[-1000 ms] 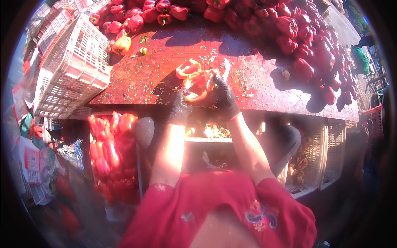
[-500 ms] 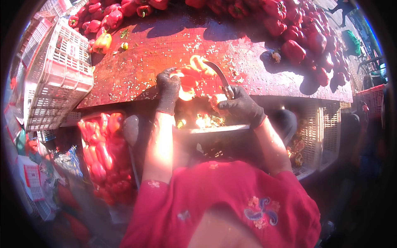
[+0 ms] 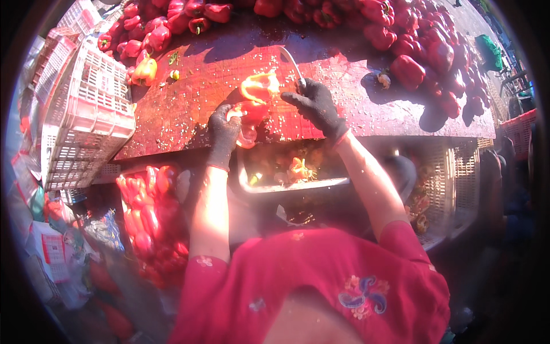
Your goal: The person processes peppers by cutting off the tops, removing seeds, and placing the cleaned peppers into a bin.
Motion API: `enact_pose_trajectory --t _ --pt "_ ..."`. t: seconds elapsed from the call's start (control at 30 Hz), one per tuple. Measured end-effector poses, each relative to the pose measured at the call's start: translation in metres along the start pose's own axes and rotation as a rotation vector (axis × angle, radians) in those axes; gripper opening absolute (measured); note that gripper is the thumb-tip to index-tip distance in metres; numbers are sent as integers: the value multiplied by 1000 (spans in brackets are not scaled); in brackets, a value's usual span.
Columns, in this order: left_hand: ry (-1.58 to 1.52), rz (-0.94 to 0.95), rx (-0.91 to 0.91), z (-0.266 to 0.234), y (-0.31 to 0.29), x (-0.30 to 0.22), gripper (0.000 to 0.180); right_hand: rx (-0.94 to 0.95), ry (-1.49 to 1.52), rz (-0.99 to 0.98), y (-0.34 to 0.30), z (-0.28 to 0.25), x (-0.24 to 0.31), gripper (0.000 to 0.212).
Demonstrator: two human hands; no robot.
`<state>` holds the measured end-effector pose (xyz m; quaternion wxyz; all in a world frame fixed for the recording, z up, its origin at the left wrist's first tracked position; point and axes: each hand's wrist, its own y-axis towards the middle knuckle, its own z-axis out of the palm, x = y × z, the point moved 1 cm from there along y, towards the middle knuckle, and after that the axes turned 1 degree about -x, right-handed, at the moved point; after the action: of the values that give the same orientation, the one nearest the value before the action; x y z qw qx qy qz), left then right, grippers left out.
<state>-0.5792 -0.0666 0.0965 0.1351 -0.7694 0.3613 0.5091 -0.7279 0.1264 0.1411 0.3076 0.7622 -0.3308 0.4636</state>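
My left hand (image 3: 222, 132), in a dark glove, is closed on a cut-open red bell pepper (image 3: 255, 113) near the front edge of the board. The upper part of the pepper (image 3: 259, 87), lit bright orange-yellow, shows its hollow inside. To the right, my right hand (image 3: 316, 108), gloved too, grips a curved knife (image 3: 293, 63), its blade pointing up and away from me. Its thumb reaches toward the pepper without visibly holding it. Below the board's edge, a pale-rimmed tray (image 3: 321, 184) holds pepper cores (image 3: 301, 171) and scraps.
Whole red peppers (image 3: 427, 57) are heaped along the board's (image 3: 189, 109) far and right sides. Pale crates (image 3: 94, 97) stack at the left. A container of red peppers (image 3: 148, 218) sits lower left; another crate (image 3: 432, 183) with scraps stands lower right. Seeds litter the board.
My right hand has moved up and away with the knife; the pepper core at its fingers is gone from them. My left hand has come slightly nearer and left with the pepper.
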Motion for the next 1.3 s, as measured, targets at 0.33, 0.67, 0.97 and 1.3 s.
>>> enact_pose_trajectory --t 0.33,0.67,0.97,1.3 --pt "85 63 -22 2 3 -20 22 176 197 263 55 41 3 11" --pt "29 224 -292 -14 -12 -59 23 57 263 115 29 15 19 18" --pt "250 198 -790 -226 -114 8 33 -113 -350 -340 46 -18 -80 31" --pt "1274 117 -682 -309 -286 66 27 74 518 236 -39 8 -37 17"
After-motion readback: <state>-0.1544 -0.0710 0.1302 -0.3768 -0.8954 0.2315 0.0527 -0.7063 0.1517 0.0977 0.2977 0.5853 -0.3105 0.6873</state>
